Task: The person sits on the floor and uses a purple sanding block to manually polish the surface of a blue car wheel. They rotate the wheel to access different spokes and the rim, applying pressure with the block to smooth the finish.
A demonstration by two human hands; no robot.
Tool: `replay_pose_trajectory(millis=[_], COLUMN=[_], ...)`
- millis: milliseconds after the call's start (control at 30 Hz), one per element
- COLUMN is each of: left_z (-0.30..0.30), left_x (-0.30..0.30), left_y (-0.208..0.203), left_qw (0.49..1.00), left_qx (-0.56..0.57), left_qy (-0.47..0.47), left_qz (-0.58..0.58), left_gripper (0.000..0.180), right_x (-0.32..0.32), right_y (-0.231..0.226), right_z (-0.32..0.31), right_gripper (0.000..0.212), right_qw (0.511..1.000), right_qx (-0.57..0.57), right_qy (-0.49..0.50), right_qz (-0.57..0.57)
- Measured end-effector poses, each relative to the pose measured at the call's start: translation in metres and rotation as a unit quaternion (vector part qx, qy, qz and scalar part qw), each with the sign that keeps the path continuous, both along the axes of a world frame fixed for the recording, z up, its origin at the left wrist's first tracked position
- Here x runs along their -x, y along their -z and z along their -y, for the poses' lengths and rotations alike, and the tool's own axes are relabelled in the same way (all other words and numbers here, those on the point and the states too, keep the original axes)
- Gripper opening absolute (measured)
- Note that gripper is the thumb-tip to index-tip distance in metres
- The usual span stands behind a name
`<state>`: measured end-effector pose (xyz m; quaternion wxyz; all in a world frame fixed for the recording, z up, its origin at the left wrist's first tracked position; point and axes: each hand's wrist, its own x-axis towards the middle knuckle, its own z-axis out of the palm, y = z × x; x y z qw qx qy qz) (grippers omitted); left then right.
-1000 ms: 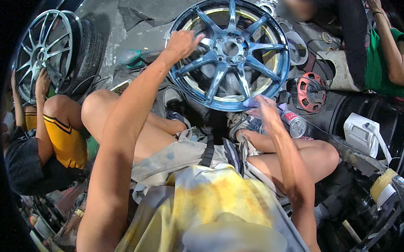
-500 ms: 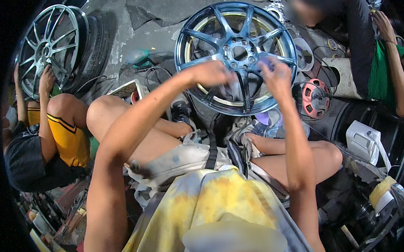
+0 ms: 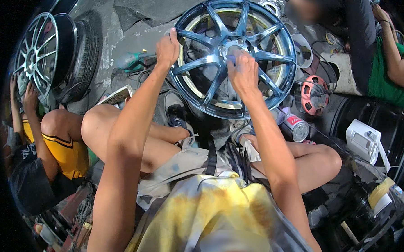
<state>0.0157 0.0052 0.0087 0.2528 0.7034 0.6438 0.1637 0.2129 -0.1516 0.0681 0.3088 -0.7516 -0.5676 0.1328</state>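
Note:
A bluish, shiny multi-spoke wheel rim (image 3: 210,60) lies in front of my crossed legs, its spokes facing up. My left hand (image 3: 167,50) grips its outer edge at the left, fingertips over the lip. Over the hub, my right hand (image 3: 244,76) is closed on a small lavender pad (image 3: 232,58) that it presses near the wheel's center. The hand covers part of the hub and a spoke. What the pad is made of cannot be made out.
A drink can (image 3: 295,127) and a coral-red slotted round piece (image 3: 314,96) lie right of the wheel. A teal power tool (image 3: 131,62) with a cord lies left. One person handles another rim (image 3: 32,55) beside a tire (image 3: 85,58); another sits far right near a white box (image 3: 362,141).
My left hand has moved left onto the rim's edge. My right hand has moved left to the hub with the lavender pad. The wheel's spokes have turned, and the can now shows.

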Motion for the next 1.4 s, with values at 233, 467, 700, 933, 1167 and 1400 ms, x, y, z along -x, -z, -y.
replay_pose_trajectory(millis=[233, 467, 700, 933, 1167, 1400], left_z=[0.002, -0.002, -0.001, 0.002, -0.002, -0.002], left_x=[-0.001, 0.001, -0.001, 0.000, 0.001, -0.001], left_y=[-0.006, 0.003, -0.003, -0.004, -0.008, -0.004], left_qw=[0.999, 1.000, 0.999, 0.999, 1.000, 1.000], left_qx=[0.003, 0.018, 0.023, 0.016, 0.013, 0.004], left_qy=[-0.035, -0.025, -0.037, -0.028, -0.020, -0.018], left_qz=[0.002, 0.006, 0.012, 0.019, 0.013, -0.001], left_gripper=[0.065, 0.067, 0.067, 0.066, 0.066, 0.067], right_x=[0.016, 0.018, 0.012, 0.022, 0.019, 0.021], right_y=[0.004, 0.016, 0.020, 0.041, 0.056, 0.049], right_z=[-0.008, -0.030, -0.020, -0.017, -0.021, -0.022], right_gripper=[0.019, 0.020, 0.018, 0.019, 0.017, 0.017], right_qw=[0.985, 0.969, 0.981, 0.992, 0.994, 0.990], right_qx=[0.101, 0.128, 0.033, -0.019, -0.048, -0.060], right_qy=[0.067, 0.139, 0.114, 0.055, 0.034, 0.060], right_qz=[-0.125, -0.159, -0.153, -0.113, -0.090, -0.116])
